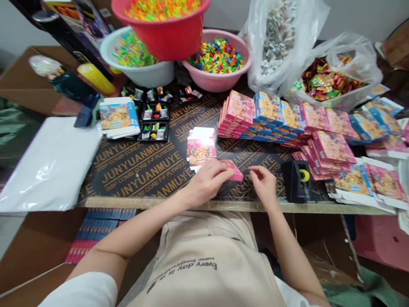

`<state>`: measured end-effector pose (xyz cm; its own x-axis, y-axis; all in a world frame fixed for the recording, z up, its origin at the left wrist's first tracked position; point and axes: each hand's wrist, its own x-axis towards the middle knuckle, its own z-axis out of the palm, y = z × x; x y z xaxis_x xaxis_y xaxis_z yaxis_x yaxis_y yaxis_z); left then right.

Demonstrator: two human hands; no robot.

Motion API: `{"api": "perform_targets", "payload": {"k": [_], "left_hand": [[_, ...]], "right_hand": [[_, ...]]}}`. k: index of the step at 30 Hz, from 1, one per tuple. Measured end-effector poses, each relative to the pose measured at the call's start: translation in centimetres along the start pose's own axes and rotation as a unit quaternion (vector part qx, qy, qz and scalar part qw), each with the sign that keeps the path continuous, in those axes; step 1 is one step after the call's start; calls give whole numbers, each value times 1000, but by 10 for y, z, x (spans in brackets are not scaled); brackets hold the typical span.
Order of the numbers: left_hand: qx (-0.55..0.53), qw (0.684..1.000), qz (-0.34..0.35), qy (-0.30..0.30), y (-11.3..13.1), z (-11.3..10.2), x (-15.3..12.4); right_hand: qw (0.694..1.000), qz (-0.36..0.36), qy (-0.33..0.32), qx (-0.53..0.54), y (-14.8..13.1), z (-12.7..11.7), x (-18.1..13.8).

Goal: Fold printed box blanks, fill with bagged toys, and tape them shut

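Near the front edge of the black plywood table, my left hand [209,179] is closed over a small pink printed box [234,171], which lies at a slant under its fingers. My right hand [263,181] is just to the right of the box, apart from it, with thumb and forefinger pinched together. Whatever is in that pinch, if anything, is too small to make out. Flat pink cartons [201,149] with white flaps lie behind my left hand. A black tape dispenser [297,181] with a yellow core stands right of my right hand.
Stacked pink and blue boxes [271,115] fill the right rear. Tubs of small colourful pieces, including a red basin [166,36], and plastic bags [338,76] line the back. Black trays [155,113] with small parts, blue cartons [119,117] and a white plastic sheet [47,162] lie left.
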<state>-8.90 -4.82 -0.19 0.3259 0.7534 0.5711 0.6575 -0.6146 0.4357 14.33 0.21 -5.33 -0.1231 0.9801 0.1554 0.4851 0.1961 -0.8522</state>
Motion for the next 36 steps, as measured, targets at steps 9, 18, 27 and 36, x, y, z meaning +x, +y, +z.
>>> {"api": "perform_targets", "payload": {"k": [9, 18, 27, 36], "left_hand": [[94, 989, -106, 30, -175, -34, 52], [1, 993, -86, -84, -215, 18, 51], [-101, 942, -314, 58, -141, -38, -33], [-598, 691, -404, 43, -46, -14, -64]], "right_hand": [[902, -214, -295, -231, -77, 162, 99], [870, -238, -328, -281, -73, 164, 59], [826, -201, -378, -367, -99, 157, 86], [938, -185, -288, 52, -116, 91, 71]]}}
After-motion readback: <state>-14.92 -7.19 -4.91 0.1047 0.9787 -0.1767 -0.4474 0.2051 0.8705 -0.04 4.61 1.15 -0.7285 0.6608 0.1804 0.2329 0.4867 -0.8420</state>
